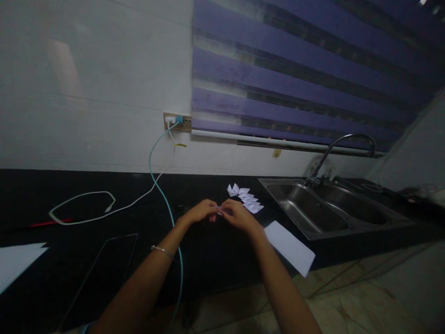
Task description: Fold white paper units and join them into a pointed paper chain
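Note:
My left hand [202, 211] and my right hand [237, 214] meet over the black countertop [208, 250], fingers pinched together on a small piece of white paper [219, 211] between them. Just beyond my right hand lies a row of several small folded white paper pieces [246, 197]. A flat white sheet of paper [290, 247] lies near the counter's front edge to the right of my right forearm. A thin bracelet circles my left wrist.
A steel double sink [330, 208] with a curved tap [342, 148] sits at right. A teal cable [163, 190] and a white cable [83, 204] run from a wall socket [178, 122] across the counter. Another white sheet [17, 262] lies far left. Purple striped blinds hang above.

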Tool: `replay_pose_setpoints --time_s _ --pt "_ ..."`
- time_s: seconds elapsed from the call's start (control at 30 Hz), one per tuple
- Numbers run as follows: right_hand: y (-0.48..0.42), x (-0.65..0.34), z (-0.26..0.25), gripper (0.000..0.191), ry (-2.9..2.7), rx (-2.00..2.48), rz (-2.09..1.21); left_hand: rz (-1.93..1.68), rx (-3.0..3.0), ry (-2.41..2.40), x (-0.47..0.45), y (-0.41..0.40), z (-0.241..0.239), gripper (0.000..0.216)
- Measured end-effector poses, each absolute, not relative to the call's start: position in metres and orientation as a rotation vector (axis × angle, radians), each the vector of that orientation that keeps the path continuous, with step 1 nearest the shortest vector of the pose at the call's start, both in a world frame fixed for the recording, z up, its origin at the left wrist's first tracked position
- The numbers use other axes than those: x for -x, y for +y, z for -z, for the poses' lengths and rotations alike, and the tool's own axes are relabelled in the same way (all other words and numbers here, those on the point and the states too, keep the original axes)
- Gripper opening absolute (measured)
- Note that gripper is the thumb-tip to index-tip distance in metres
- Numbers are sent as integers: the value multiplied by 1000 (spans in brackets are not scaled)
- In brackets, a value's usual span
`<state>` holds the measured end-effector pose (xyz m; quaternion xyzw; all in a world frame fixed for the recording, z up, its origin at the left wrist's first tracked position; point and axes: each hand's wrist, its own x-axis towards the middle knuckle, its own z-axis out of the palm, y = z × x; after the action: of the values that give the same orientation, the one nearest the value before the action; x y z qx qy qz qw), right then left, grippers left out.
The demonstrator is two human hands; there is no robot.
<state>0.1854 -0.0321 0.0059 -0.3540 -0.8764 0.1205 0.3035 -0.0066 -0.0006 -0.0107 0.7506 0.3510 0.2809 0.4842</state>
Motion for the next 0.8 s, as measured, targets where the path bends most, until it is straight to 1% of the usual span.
replay_pose_setpoints --time_s 0.2,0.37,0.43,0.6,0.8 --pt "-30 -185 -1 10 -2360 1026 -271 -646 -1841 833 7 -1 11 37" --pt "-25 -190 5 10 -2394 1098 -199 -676 -1855 813 7 -1 8 60" --pt "-23 -193 4 10 -2426 1110 -131 -702 -1835 829 7 0 10 64" --pt "-27 -214 -8 13 -2475 1190 -8 -690 -1798 863 8 5 16 61" --pt "-41 -269 -20 15 -2622 1397 18 -638 -1812 889 7 5 15 52"
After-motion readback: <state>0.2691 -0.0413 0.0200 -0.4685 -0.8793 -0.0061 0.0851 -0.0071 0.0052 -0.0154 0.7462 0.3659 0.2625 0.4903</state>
